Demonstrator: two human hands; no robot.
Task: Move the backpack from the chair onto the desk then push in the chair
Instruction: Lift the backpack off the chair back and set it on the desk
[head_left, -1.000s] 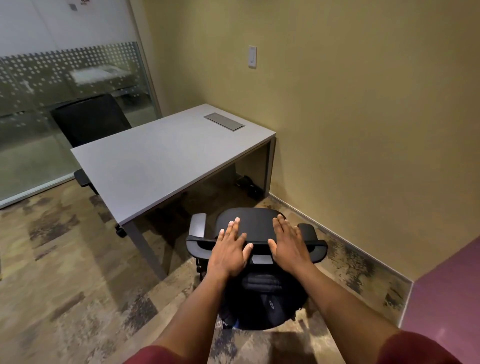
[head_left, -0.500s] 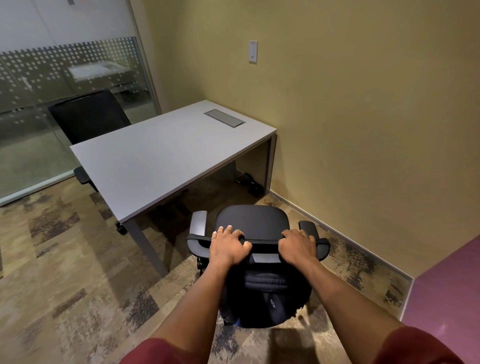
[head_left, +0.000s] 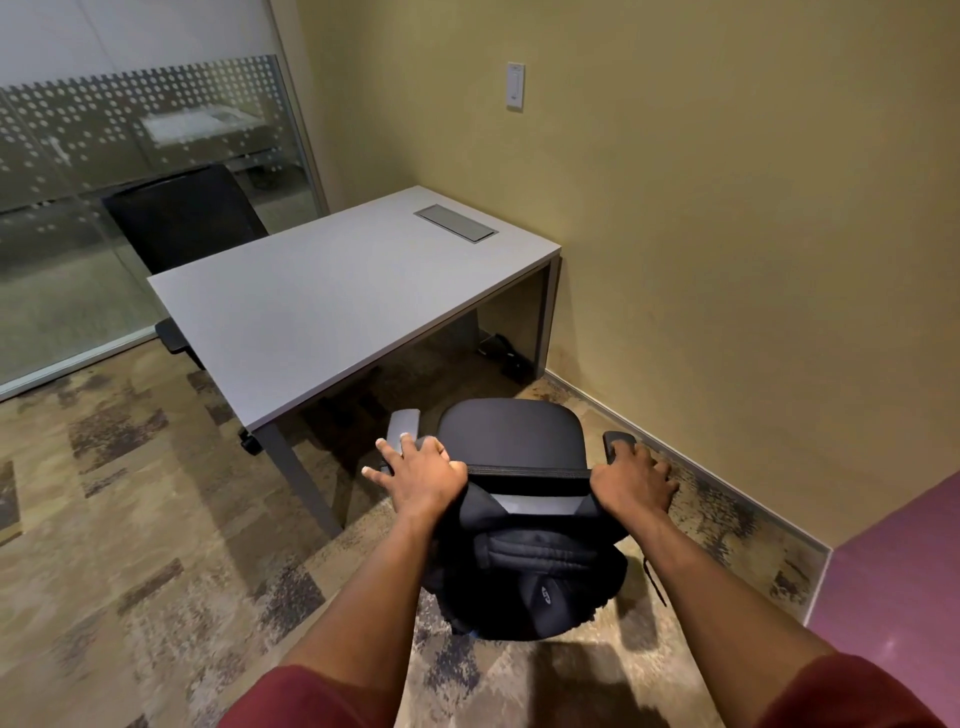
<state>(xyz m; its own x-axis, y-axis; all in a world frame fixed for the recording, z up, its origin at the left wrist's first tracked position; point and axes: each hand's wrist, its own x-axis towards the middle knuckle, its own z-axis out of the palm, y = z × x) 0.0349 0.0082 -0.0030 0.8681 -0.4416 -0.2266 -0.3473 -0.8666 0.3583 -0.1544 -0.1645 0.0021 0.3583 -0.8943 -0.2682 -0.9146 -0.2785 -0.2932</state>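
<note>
A flat, smooth grey surface (head_left: 332, 301) stands in the corner on mottled carpet (head_left: 130, 519). Near it, a black padded chair (head_left: 511, 431) carries a soft black fabric backpack (head_left: 535, 577) behind its backrest. The left hand (head_left: 423, 475) and right hand (head_left: 634, 480) clasp the backrest's top corners.

Desk (head_left: 311, 312): plain light grey top. Chair (head_left: 511, 434): black seat, grey armrest. Carpet (head_left: 130, 493): mottled tan with dark brown patches. Wall (head_left: 727, 234): ochre yellow. Sleeves (head_left: 311, 701): maroon. Glass partition (head_left: 104, 130): white dot pattern.
</note>
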